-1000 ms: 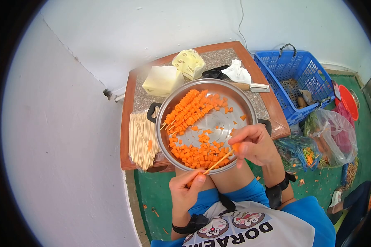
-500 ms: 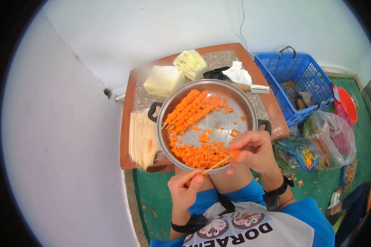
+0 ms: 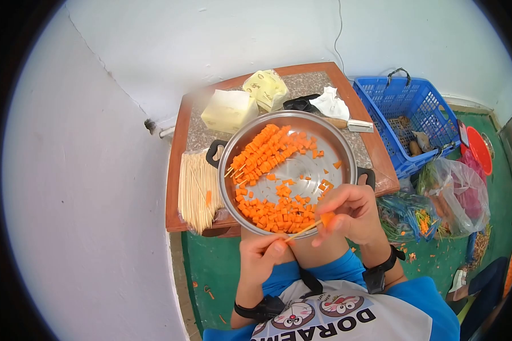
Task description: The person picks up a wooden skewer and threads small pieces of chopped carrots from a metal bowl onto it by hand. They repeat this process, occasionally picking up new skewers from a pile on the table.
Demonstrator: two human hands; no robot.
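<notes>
My left hand [image 3: 261,257] pinches a thin wooden skewer [image 3: 303,231] near the pan's front rim. At the skewer's other end, my right hand [image 3: 350,213] holds an orange carrot piece [image 3: 327,219] between thumb and fingers. Both hands are over my lap at the near edge of a wide steel pan [image 3: 351,150]. Inside it, loaded carrot skewers [image 3: 264,149] lie at the upper left, and loose carrot pieces [image 3: 279,213] are heaped at the front. A bundle of bare skewers [image 3: 196,190] rests left of the pan.
The wooden-edged table [image 3: 176,142] also bears yellow paper packs [image 3: 228,109], a white tissue [image 3: 330,104] and a peeler-like tool [image 3: 358,125]. To the right are a blue crate [image 3: 401,94], plastic bags [image 3: 458,196] and a red basin [image 3: 479,150]. Part of another person [image 3: 486,284] shows lower right.
The view has shifted slightly. My left hand now covers less of its end of the skewer's surroundings, and its fingers have turned a little; my right hand still holds the carrot piece.
</notes>
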